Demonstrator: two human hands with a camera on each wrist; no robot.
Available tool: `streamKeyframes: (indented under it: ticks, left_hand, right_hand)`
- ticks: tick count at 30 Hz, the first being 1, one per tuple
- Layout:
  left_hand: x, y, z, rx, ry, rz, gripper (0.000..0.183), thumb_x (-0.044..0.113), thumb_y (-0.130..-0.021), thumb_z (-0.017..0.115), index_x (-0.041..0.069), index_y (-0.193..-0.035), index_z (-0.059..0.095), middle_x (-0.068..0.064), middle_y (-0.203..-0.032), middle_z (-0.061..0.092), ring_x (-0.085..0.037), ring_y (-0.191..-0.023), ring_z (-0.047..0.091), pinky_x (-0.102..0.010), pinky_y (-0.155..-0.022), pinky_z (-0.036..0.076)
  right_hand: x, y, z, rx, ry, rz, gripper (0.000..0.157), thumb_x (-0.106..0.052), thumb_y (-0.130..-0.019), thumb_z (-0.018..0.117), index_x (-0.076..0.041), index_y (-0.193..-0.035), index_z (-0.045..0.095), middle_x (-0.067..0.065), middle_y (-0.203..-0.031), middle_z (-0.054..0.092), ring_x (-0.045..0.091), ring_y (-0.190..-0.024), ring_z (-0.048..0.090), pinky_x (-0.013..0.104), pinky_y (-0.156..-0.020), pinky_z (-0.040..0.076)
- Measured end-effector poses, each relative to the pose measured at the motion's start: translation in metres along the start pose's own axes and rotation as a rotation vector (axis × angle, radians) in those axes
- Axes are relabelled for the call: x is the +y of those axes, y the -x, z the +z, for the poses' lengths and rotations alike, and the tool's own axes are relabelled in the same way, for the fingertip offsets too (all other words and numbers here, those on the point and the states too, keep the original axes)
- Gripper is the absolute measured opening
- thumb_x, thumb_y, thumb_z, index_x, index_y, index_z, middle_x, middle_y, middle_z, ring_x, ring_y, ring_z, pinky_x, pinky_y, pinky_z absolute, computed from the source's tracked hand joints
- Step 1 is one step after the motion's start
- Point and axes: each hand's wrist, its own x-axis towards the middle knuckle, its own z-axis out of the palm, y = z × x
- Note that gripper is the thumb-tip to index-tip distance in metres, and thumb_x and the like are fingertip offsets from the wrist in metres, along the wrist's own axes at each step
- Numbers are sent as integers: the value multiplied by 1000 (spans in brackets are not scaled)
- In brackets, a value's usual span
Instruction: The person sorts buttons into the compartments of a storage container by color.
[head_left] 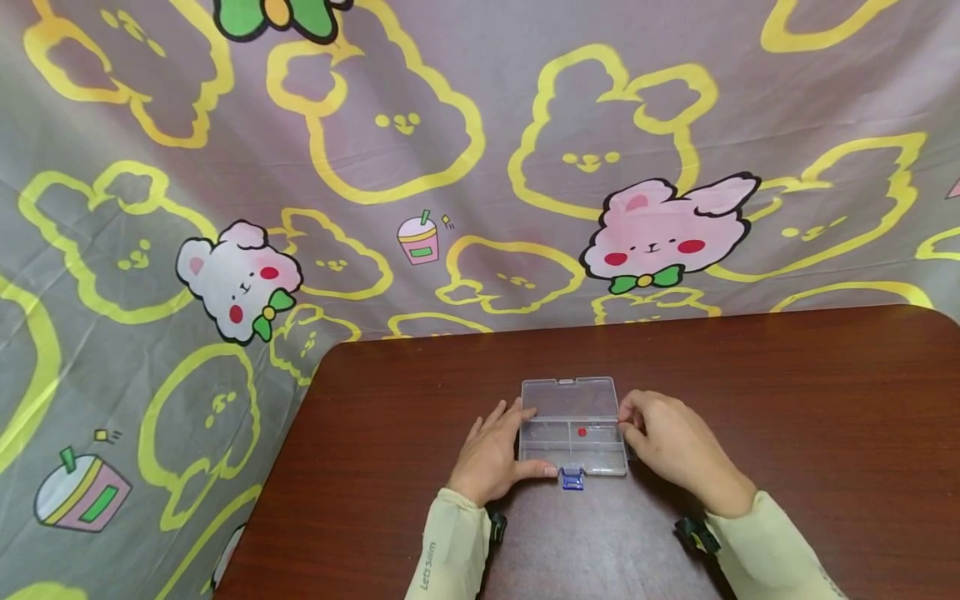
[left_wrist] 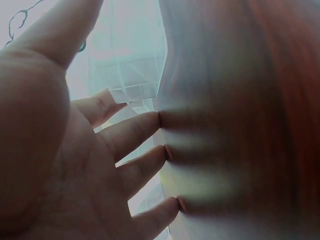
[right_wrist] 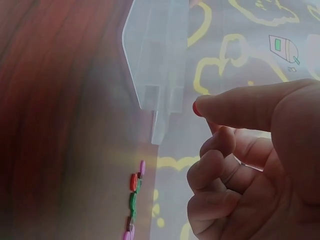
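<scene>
A clear plastic compartment box (head_left: 543, 457) lies on the table with its lid raised at the back and a blue latch (head_left: 572, 479) at the front. One small red disc (head_left: 582, 432) sits in its back right compartment. My left hand (head_left: 487, 454) rests along the box's left side, fingers spread, thumb at the front edge and index finger near the hinge. Between thumb and index finger, my right hand (head_left: 667, 437) pinches another small red disc (right_wrist: 196, 109), just beside the box's right edge. The other fingers of that hand are curled in.
Several small round pieces (right_wrist: 133, 201), pink, red and green, lie on the table in the right wrist view; the right hand hides them in the head view. A patterned cloth (head_left: 510, 150) hangs behind the brown table (head_left: 825, 417).
</scene>
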Motion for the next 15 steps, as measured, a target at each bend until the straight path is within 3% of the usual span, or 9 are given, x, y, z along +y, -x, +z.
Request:
streamKeyframes:
  ticks: [15]
  left_hand:
    - [-1,-1,2,15,-7,6,90,61,-76,78,20,-150,48,-7,-162,34,-26,-151,25,-55,-121,20]
  right_hand:
    - [-1,-1,6,-9,0,-50,15,-4,-84,73,-15,-84,63,-6,-68,47,10,-60,43,27,-52,36]
